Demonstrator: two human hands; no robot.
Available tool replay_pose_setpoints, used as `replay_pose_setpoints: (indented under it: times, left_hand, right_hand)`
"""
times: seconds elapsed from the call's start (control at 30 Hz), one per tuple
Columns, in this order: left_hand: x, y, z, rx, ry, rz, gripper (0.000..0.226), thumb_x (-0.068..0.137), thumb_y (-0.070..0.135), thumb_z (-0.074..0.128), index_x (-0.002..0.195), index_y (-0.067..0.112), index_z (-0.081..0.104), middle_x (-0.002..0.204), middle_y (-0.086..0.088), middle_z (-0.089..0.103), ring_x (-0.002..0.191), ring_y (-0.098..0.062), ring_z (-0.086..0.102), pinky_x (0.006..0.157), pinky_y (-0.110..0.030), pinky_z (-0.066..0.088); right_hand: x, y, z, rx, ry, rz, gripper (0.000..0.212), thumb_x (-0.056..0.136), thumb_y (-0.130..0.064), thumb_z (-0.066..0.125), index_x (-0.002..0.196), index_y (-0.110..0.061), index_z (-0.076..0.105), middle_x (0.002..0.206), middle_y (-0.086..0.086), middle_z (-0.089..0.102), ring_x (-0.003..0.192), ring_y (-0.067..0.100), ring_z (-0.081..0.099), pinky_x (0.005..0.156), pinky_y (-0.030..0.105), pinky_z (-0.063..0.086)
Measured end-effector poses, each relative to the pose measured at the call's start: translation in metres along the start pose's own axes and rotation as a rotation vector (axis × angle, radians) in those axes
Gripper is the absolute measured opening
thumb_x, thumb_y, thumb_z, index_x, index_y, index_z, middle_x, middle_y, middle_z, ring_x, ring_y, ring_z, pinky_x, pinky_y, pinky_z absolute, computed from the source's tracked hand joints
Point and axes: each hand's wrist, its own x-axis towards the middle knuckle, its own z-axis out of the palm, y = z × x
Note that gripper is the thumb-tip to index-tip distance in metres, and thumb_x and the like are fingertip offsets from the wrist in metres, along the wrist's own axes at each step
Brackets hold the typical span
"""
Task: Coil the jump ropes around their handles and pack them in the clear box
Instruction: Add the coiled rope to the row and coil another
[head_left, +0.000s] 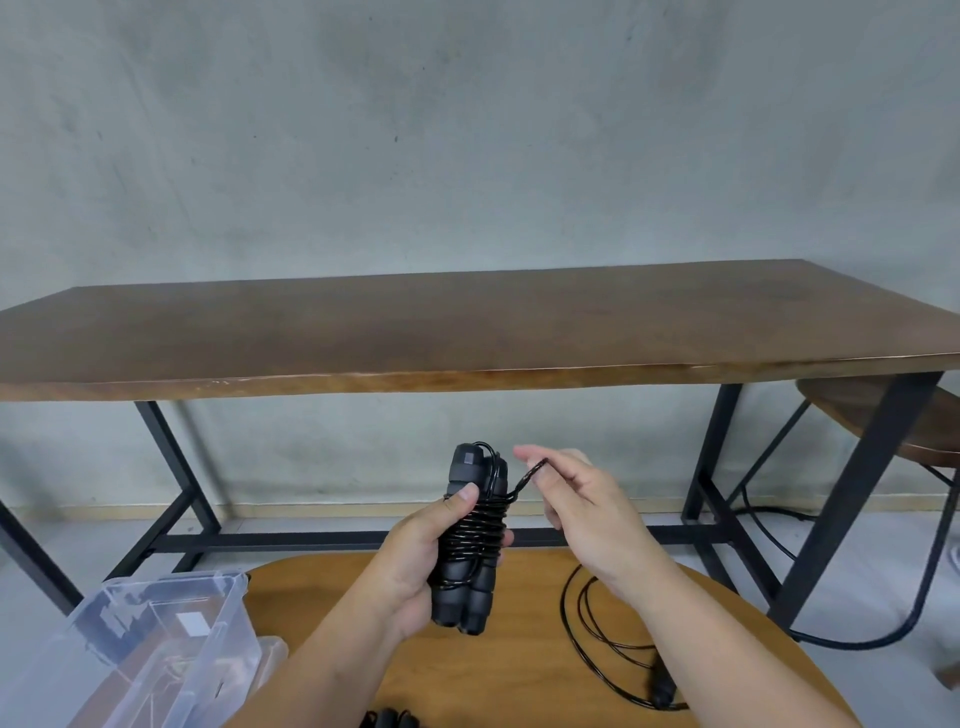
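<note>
1. Head view: the left hand (415, 556) grips a pair of black handles (470, 545) held upright side by side above the round table (519, 670), thumb pressed on the front and fingers curled round the back.
2. A black rope (475, 525) is coiled in many turns around the middle of the handles; the foam ends stick out below the hand and the hard caps above it.
3. The right hand (582, 504) is just right of the handles, pinching the loose end of the rope (532, 475) between thumb and fingertips; that short stretch runs tight from the coil up to the pinch.
4. The clear box (156, 639) stands open at the left edge of the round table, near the left forearm. Its lid seems to lie beside it, though I cannot tell for sure. I cannot tell what is in the box.
5. A second rope (597, 639) lies loose in loops on the table under the right forearm, with a black handle (662, 693) at its near end.
6. More black handles (389, 719) show at the bottom edge, cut off by the frame.
7. Behind stands a long brown bench table (467, 322) on black legs against a grey wall, with a stool (893, 415) at the right.
</note>
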Motion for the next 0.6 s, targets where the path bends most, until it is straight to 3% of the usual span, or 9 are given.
replay_pose_setpoints:
  times: [0.13, 0.23, 0.33, 0.43, 0.5, 0.6]
  left_hand:
    - [0.001, -0.001, 0.001, -0.006, -0.005, 0.018, 0.059, 0.079, 0.044, 0.074, 0.120, 0.002, 0.067, 0.108, -0.028, 0.067, 0.083, -0.030, 0.065, 0.074, -0.036, 0.051]
    - [0.001, -0.001, 0.004, -0.033, -0.029, 0.024, 0.063, 0.076, 0.045, 0.077, 0.121, 0.003, 0.066, 0.111, -0.028, 0.066, 0.086, -0.031, 0.064, 0.075, -0.038, 0.052]
    - [0.000, -0.001, 0.010, -0.038, -0.032, 0.039, 0.059, 0.077, 0.042, 0.072, 0.120, 0.001, 0.065, 0.102, -0.027, 0.068, 0.080, -0.028, 0.065, 0.070, -0.034, 0.053]
    - [-0.001, 0.001, 0.012, -0.052, -0.019, 0.061, 0.062, 0.073, 0.041, 0.070, 0.119, 0.000, 0.064, 0.103, -0.028, 0.068, 0.081, -0.028, 0.066, 0.071, -0.033, 0.055]
    - [-0.002, 0.003, 0.013, -0.037, -0.002, 0.082, 0.061, 0.073, 0.041, 0.070, 0.117, 0.000, 0.064, 0.105, -0.028, 0.069, 0.082, -0.030, 0.067, 0.073, -0.035, 0.054]
    - [-0.004, 0.004, 0.013, -0.010, 0.013, 0.124, 0.054, 0.074, 0.040, 0.069, 0.111, 0.000, 0.065, 0.102, -0.029, 0.069, 0.081, -0.030, 0.066, 0.074, -0.035, 0.054]
  right_hand:
    - [0.000, 0.001, 0.006, 0.040, -0.058, 0.015, 0.045, 0.099, -0.038, 0.053, 0.142, -0.036, 0.043, 0.112, -0.010, 0.047, 0.096, 0.000, 0.053, 0.090, 0.019, 0.045]
    - [-0.002, 0.004, 0.015, -0.253, 0.054, -0.140, 0.052, 0.097, -0.043, 0.055, 0.146, -0.033, 0.040, 0.119, -0.014, 0.039, 0.096, 0.000, 0.050, 0.083, 0.010, 0.043]
    - [0.000, 0.006, 0.016, -0.366, 0.234, -0.238, 0.039, 0.101, -0.038, 0.047, 0.136, -0.023, 0.055, 0.110, -0.013, 0.051, 0.096, 0.001, 0.052, 0.079, 0.010, 0.042]
    - [0.004, 0.010, 0.012, -0.528, 0.277, -0.342, 0.031, 0.103, -0.031, 0.043, 0.123, -0.018, 0.063, 0.091, -0.013, 0.054, 0.081, 0.003, 0.053, 0.067, 0.007, 0.039]
    - [0.005, 0.014, 0.007, -0.642, 0.260, -0.386, 0.030, 0.103, -0.029, 0.040, 0.112, -0.016, 0.065, 0.082, -0.010, 0.051, 0.072, 0.007, 0.052, 0.061, 0.013, 0.041]
    - [0.008, 0.020, 0.002, -0.765, 0.200, -0.395, 0.036, 0.103, -0.033, 0.033, 0.100, -0.014, 0.064, 0.079, -0.004, 0.053, 0.068, 0.016, 0.054, 0.059, 0.033, 0.050]
